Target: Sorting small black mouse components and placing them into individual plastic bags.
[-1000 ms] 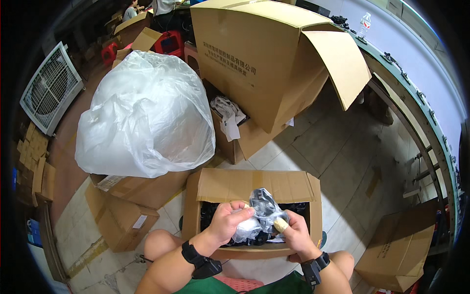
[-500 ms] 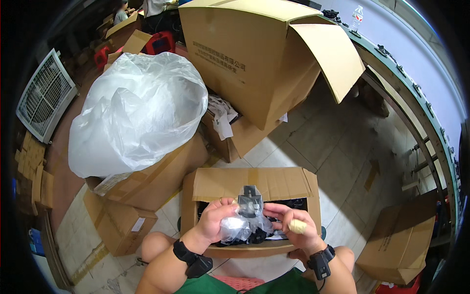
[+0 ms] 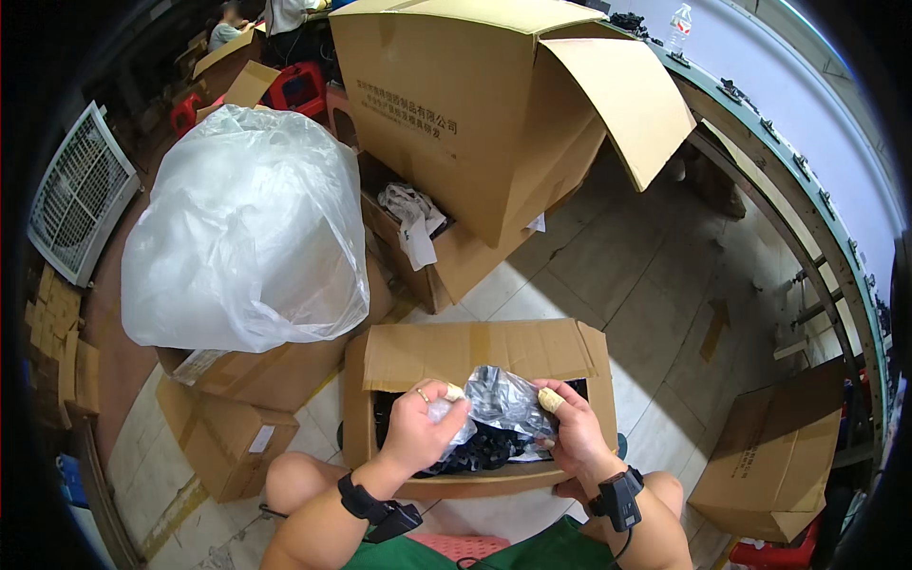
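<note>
Over an open carton [image 3: 356,418] of black parts [image 3: 480,448], a crinkled clear plastic bag [image 3: 503,397] is stretched between my hands. My left hand [image 3: 423,432] pinches its left side, with more bunched film under the fingers. The bag's right end is gripped by my right hand [image 3: 578,435], thumb on top. Pale yellow covers sit on both thumb tips. Something greyish shows through the film, but whether a black part is inside I cannot tell. Each wrist wears a black strapped device.
A big translucent plastic bag [image 3: 247,228] bulges from a carton on the left. Behind stands a tall open carton [image 3: 446,123] with a flap hanging right. A long green-topped bench [image 3: 798,157] curves along the right, above another carton [image 3: 774,446]. A white fan [image 3: 81,195] stands far left.
The black part that stood upright in the film between my hands no longer shows clearly. My right hand has closed on the bag, now drawn sideways. The view has shifted slightly.
</note>
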Motion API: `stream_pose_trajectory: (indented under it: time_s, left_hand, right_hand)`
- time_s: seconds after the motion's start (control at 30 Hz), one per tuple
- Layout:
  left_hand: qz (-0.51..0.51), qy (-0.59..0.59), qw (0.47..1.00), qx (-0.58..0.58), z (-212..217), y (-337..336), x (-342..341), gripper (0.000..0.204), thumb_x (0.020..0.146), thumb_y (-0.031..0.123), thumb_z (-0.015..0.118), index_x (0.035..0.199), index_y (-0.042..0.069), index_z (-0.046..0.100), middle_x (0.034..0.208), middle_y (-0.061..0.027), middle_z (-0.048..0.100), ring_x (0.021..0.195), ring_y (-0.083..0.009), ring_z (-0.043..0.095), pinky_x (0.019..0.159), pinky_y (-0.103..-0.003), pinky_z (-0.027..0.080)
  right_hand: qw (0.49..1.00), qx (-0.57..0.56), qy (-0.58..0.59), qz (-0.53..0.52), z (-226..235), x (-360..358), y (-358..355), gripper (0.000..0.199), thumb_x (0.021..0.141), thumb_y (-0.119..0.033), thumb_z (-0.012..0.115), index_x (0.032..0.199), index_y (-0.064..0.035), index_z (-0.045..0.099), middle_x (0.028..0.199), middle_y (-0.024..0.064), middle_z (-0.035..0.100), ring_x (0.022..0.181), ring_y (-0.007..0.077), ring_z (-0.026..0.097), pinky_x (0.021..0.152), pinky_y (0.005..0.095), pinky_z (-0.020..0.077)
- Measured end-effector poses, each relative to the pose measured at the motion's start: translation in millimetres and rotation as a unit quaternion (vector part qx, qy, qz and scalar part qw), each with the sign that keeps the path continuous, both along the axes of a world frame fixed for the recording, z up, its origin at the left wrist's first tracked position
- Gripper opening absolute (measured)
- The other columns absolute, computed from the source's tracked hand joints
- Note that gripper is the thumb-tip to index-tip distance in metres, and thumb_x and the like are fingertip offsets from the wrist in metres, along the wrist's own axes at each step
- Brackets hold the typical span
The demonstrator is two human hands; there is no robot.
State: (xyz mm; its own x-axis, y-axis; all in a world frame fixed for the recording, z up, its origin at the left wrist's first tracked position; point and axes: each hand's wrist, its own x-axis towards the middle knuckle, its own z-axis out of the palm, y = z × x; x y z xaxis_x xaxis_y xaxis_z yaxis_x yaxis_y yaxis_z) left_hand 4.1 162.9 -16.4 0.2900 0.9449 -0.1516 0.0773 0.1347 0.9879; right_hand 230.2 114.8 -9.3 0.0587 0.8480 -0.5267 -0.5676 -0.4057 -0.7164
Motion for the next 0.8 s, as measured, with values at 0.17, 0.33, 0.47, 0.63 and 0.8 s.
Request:
stream_pose_trajectory:
  time_s: [0.17,0.33,0.47,0.63,0.8]
  left_hand:
    - [-0.081,0.210,0.893,0.389,21,-7,13,0.054,0.074,0.025,0.083,0.124,0.010,0.067,0.078,-0.0084,0.056,0.065,-0.0229,0.059,0.059,-0.034,0.049]
    - [-0.074,0.243,0.866,0.431,23,-11,11,0.063,0.073,0.028,0.084,0.131,0.013,0.063,0.078,-0.0086,0.052,0.062,-0.0264,0.057,0.058,-0.035,0.050]
    - [-0.039,0.192,0.895,0.401,18,-7,16,0.056,0.076,0.022,0.081,0.129,0.014,0.065,0.080,-0.0096,0.056,0.065,-0.0272,0.059,0.059,-0.035,0.051]
    - [-0.096,0.197,0.881,0.420,12,-7,7,0.032,0.076,0.013,0.078,0.108,0.014,0.075,0.079,-0.0095,0.059,0.066,-0.0278,0.061,0.060,-0.034,0.052]
    - [-0.054,0.200,0.907,0.367,21,-7,5,0.017,0.079,0.013,0.076,0.096,0.010,0.077,0.074,-0.0105,0.057,0.061,-0.0262,0.058,0.056,-0.034,0.048]
  right_hand:
    - [0.998,-0.042,0.048,0.021,-4,5,-1,0.021,0.102,-0.019,0.051,0.115,-0.0078,0.062,0.094,0.0008,0.066,0.070,0.0083,0.060,0.049,0.0222,0.0429]
    - [0.995,-0.038,0.045,0.076,6,-4,-2,0.021,0.101,-0.021,0.052,0.114,-0.0074,0.062,0.092,0.0012,0.066,0.068,0.0080,0.059,0.049,0.0217,0.0414]
    - [0.991,-0.034,0.040,0.124,7,-1,-4,0.022,0.100,-0.022,0.054,0.114,-0.0071,0.062,0.093,0.0014,0.066,0.069,0.0073,0.059,0.048,0.0210,0.0405]
    - [0.989,-0.004,0.070,0.134,9,2,-3,0.027,0.097,-0.020,0.058,0.121,-0.0077,0.060,0.099,0.0029,0.066,0.071,0.0081,0.060,0.049,0.0197,0.0423]
    - [0.983,0.103,0.132,0.080,11,4,-5,0.069,0.084,0.001,0.071,0.147,-0.0085,0.043,0.119,0.0090,0.062,0.093,0.0163,0.063,0.077,0.0265,0.0533]
